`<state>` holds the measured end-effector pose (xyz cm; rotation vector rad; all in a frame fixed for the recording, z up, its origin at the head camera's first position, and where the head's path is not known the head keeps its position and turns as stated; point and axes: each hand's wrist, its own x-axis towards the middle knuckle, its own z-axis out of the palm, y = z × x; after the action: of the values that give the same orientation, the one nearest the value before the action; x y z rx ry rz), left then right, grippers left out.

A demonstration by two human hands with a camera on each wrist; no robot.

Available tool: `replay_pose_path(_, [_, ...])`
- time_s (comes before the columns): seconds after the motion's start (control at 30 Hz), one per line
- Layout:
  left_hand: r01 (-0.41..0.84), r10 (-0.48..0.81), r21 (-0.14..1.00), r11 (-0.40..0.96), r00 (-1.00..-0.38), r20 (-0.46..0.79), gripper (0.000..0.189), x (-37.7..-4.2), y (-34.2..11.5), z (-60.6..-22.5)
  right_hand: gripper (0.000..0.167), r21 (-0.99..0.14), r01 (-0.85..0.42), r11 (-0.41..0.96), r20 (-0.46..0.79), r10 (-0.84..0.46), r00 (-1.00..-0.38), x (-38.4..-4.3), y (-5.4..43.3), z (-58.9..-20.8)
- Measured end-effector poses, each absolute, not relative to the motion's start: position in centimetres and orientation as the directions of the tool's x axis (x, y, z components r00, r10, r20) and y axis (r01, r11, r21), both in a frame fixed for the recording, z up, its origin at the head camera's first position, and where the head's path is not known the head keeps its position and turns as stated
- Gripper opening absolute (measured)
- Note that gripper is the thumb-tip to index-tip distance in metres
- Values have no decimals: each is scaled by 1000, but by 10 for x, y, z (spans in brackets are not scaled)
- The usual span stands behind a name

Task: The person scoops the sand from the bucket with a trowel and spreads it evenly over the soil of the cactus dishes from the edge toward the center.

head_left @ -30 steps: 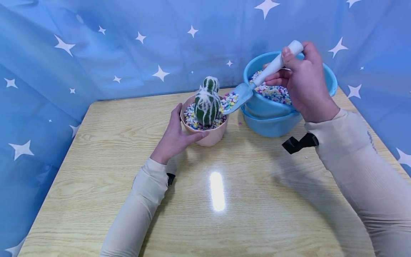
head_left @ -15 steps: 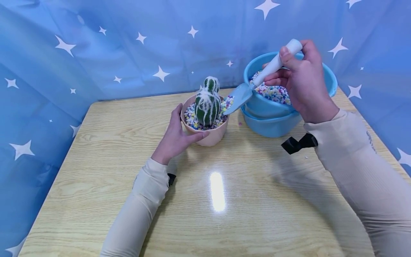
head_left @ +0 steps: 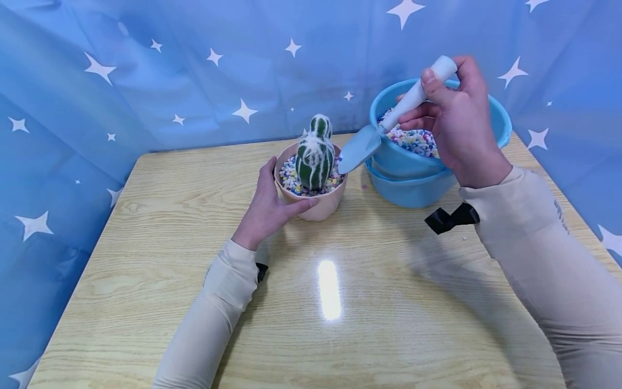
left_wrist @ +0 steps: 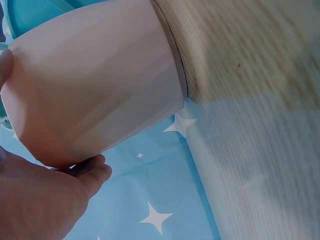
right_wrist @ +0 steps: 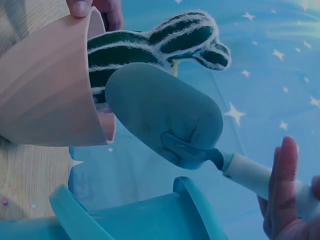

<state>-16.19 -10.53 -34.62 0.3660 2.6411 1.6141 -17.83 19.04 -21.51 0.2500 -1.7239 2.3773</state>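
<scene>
A pale pink flower pot [head_left: 323, 207] stands on the table and holds a green cactus [head_left: 312, 165] with white fuzz, set in multicoloured pebbles. My left hand [head_left: 266, 210] grips the pot's left side, thumb across its front near the rim. By its pale handle, my right hand [head_left: 461, 124] holds a light blue trowel [head_left: 360, 147]. The trowel's blade tilts down over the pot's right rim, its tip by the pebbles. In the right wrist view the back of the trowel blade [right_wrist: 160, 115] covers part of the cactus. Left fingers behind the pot are mostly hidden.
Two blue basins [head_left: 413, 192], one stacked in the other, stand right of the pot. Multicoloured pebbles [head_left: 418, 141] lie in the upper one, partly behind my right hand. A blue starry curtain [head_left: 194, 70] hangs behind the wooden table [head_left: 194, 189].
Pebbles have slid off the trowel blade into the pot, and the blade now looks almost bare. The handle end has risen slightly. My left hand stays on the pot.
</scene>
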Motion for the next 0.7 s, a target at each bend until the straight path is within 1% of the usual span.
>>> replay_pose_path(0.2, [202,208,874,442,-971,120,124,-161,-105,-347,27,-908,-285,-306,284,50,-958,-177,189,-215])
replay_pose_path(0.3, [202,201,869,451,-972,122,124,-161,-104,-347,27,-891,-322,-319,327,41,-944,-176,189,-215])
replay_pose_path(0.4, [203,191,866,458,-973,127,124,-160,-104,-347,27,-849,-384,-362,390,60,-919,-173,190,-212])
replay_pose_path(0.5, [204,183,865,459,-974,133,125,-160,-103,-348,26,-773,-515,-369,499,147,-854,-169,198,-206])
replay_pose_path(0.57, [211,181,864,457,-973,141,124,-160,-103,-349,28,-726,-610,-316,556,253,-792,-165,209,-200])
replay_pose_path(0.63, [214,181,863,458,-973,146,124,-160,-102,-349,26,-703,-682,-201,597,354,-719,-162,223,-196])
replay_pose_path(0.7, [211,179,865,456,-973,143,125,-160,-101,-350,28,-753,-657,-21,588,427,-687,-158,239,-193])
